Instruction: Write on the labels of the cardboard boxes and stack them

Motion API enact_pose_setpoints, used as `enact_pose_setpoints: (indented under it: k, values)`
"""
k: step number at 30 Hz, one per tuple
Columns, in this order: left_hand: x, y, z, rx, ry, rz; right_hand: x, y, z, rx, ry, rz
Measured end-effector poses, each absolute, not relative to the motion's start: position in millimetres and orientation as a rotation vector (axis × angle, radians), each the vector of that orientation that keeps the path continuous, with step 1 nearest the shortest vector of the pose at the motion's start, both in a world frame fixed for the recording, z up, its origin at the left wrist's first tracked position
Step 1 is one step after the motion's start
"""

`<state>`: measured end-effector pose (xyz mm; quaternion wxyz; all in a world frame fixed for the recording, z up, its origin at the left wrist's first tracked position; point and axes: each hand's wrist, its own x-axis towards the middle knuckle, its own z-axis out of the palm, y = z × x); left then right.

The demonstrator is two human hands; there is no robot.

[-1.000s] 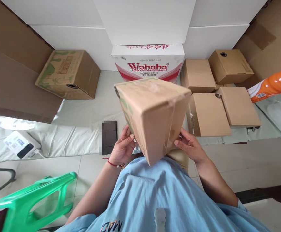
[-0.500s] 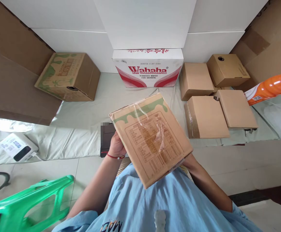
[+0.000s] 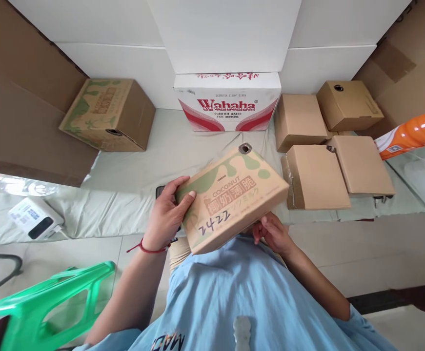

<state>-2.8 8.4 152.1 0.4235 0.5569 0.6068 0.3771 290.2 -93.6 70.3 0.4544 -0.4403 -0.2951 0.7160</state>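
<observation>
A cardboard box with green splashes, "COCONUT" lettering and a handwritten 2422 is held tilted in front of my body. My left hand is closed on its left end, thumb on the printed face and fingers around the far edge. At the lower right edge, my right hand has its fingers curled with the thumb against them. Whether it touches the box or holds anything small is unclear. A dark hole shows near the box's top corner. Partly hidden behind my left hand lies a dark object.
A similar coconut box stands back left. The white Wahaha carton is at the back centre. Several plain boxes sit right, beside an orange bottle. A white device is left; a green stool stands below.
The box has turned from its label-and-barcode side to the coconut-printed face. My left thumb now lies on top, and my right hand has come out from behind it into view.
</observation>
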Motion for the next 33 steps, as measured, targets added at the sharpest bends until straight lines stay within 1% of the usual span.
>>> enact_pose_setpoints:
  k: [3,6,10,14,17,19,22,24,25,27,30,33]
  values:
    - [-1.3,7.4,146.6,1.356,1.531,0.886,285.5,-97.1,63.5,-1.109,-0.563,1.855]
    - [-0.2,15.3,140.8,1.364,1.461,0.906,279.8,-102.2,61.4,-1.141,-0.533,1.935]
    - [-4.8,34.9,136.8,1.355,1.349,0.973,275.2,-105.8,66.5,-1.155,-0.666,1.993]
    - [-10.9,41.2,143.0,1.399,1.477,0.977,277.1,-103.2,72.0,-1.117,-0.835,2.014]
    - [-7.7,23.6,161.2,1.633,1.565,1.002,279.6,-98.6,72.8,-1.097,-0.902,2.007]
    - [-1.1,5.6,176.0,1.911,1.423,0.992,279.8,-95.4,72.2,-1.088,-0.928,1.998]
    - [9.6,-13.3,189.5,2.25,1.226,0.814,278.4,-90.9,69.8,-1.097,-1.001,1.971]
    - [12.5,-14.3,190.3,2.291,1.222,0.687,279.2,-87.5,67.5,-1.184,-1.123,1.885]
    - [11.9,-11.7,189.3,2.267,1.224,0.644,281.0,-85.5,66.4,-1.293,-1.224,1.781]
    - [7.2,-3.1,187.2,2.206,1.2,0.601,287.7,-80.9,65.0,-1.6,-1.428,1.463]
    - [-2.7,9.3,187.1,2.167,1.172,0.563,301.8,-73.2,66.5,-1.976,-1.536,1.024]
    - [-9.8,15.2,187.1,2.181,1.14,0.536,310.1,-64.5,73.6,-2.235,-1.612,0.834]
